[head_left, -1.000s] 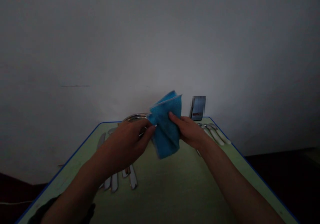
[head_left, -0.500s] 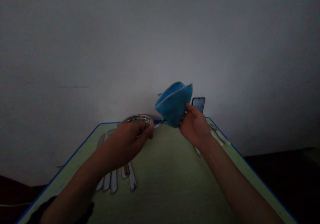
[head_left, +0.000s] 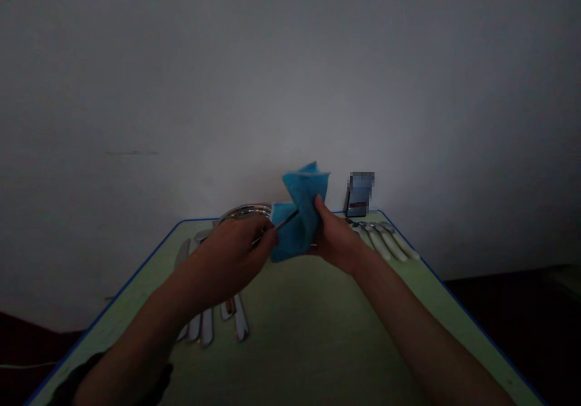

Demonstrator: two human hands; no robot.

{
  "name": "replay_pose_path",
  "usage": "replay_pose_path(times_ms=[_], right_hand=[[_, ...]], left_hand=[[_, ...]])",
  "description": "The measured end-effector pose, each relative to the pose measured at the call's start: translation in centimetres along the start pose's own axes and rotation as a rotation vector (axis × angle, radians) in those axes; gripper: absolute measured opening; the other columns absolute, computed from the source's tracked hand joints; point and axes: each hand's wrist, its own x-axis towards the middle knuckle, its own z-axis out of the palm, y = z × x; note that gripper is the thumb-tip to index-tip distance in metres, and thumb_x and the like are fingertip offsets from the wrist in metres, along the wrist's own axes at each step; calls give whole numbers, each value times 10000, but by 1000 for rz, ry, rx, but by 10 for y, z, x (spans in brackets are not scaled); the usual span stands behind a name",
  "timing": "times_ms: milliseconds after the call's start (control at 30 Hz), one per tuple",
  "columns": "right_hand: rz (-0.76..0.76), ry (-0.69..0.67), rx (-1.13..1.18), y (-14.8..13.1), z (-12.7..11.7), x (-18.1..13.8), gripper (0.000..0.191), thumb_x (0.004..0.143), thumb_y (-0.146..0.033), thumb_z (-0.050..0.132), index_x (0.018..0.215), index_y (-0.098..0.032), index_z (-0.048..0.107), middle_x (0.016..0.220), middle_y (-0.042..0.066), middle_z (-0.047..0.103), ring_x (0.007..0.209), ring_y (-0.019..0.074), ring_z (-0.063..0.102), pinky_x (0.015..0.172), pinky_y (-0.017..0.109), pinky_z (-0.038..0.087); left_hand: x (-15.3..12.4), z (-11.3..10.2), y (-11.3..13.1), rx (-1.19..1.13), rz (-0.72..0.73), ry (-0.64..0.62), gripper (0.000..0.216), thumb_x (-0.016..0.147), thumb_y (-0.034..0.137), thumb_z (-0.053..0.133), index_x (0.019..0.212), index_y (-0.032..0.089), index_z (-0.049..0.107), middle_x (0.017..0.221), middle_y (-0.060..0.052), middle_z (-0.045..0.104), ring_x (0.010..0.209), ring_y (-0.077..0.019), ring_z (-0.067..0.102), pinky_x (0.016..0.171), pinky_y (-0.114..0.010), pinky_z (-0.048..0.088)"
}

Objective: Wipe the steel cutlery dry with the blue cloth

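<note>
Pinched in my left hand point(head_left: 242, 245) is a slim metal piece of cutlery point(head_left: 287, 219). Its far end runs into a fold of a blue cloth point(head_left: 305, 203), so I cannot make out whether it is a spoon or a fork. My right hand point(head_left: 334, 236) grips the cloth from the right, thumb on the near face and fingers hidden behind. One flap of the cloth stands up above the thumb, and another hangs down to the left, close to my left fingertips. Both hands are above the table.
A round shiny metal dish point(head_left: 245, 208) stands behind my left hand. Several knives and other cutlery point(head_left: 206, 327) lie at the left of the green table point(head_left: 299, 333). Several white-handled spoons point(head_left: 394, 242) lie at the right, before a phone point(head_left: 360, 194) propped against the wall.
The cloth has moved slightly left and down and is now folded around the cutlery. My right hand has moved left with it, uncovering the phone and the white-handled spoons. My left hand has hardly moved.
</note>
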Motion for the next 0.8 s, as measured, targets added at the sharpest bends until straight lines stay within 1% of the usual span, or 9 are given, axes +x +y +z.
replay_pose_path(times_ms=[133,233,367,433,533,567,633,700,800], right_hand=[[-141,11,-42,-3,-6,0,271,754,-377,582,881,-141,622,926,91,672,776,184,623,769,386,490],[-259,4,65,-7,-10,2,161,704,-203,625,853,-144,617,885,57,674,785,158,609,797,337,473],[-387,8,221,-11,-10,3,356,604,6,547,885,-208,593,815,-30,654,769,121,585,779,290,459],[-362,-15,270,-12,-8,2,327,603,10,510,831,-212,590,761,-42,640,729,113,575,756,279,463],[-299,-46,335,-11,-3,0,116,730,-144,518,797,-204,589,779,-22,649,739,124,585,762,284,475],[-290,-60,338,-10,-1,0,104,767,-217,518,839,-209,592,828,-13,658,773,133,593,775,294,479],[-299,-67,304,-8,1,1,191,791,-312,531,950,-218,580,937,1,662,848,150,602,806,317,483],[-310,-24,244,-5,3,1,237,773,-303,571,990,-207,568,979,17,664,873,158,612,819,329,489],[-300,57,177,-1,4,2,203,737,-210,610,934,-166,586,923,33,686,834,159,636,820,328,498]], left_hand=[[-2,-2,-3,-53,10,-17,342,853,344,324,755,149,587,621,-21,585,564,-156,532,522,-252,361],[-2,-2,-5,-89,17,-36,332,855,337,322,795,149,589,645,-16,591,578,-150,535,533,-246,364],[-1,0,-6,-89,18,-43,320,856,308,314,788,148,582,685,-22,597,631,-154,545,564,-247,371],[0,1,-7,-97,27,-46,315,857,299,311,785,148,578,700,-23,595,653,-156,546,578,-249,375],[1,3,-8,-100,38,-44,312,859,296,311,789,147,576,717,-25,588,670,-158,541,593,-255,379],[1,3,-8,-100,38,-44,309,859,294,311,798,145,576,718,-23,585,672,-158,538,595,-255,377],[0,4,-7,-114,40,-46,300,859,286,313,818,147,575,718,-16,577,667,-154,532,590,-251,371],[0,4,-5,-137,54,-64,288,859,274,316,806,154,572,700,-4,567,645,-143,525,581,-244,362],[0,3,-2,-158,64,-71,274,858,272,333,758,160,563,654,13,544,600,-129,509,559,-234,348]])
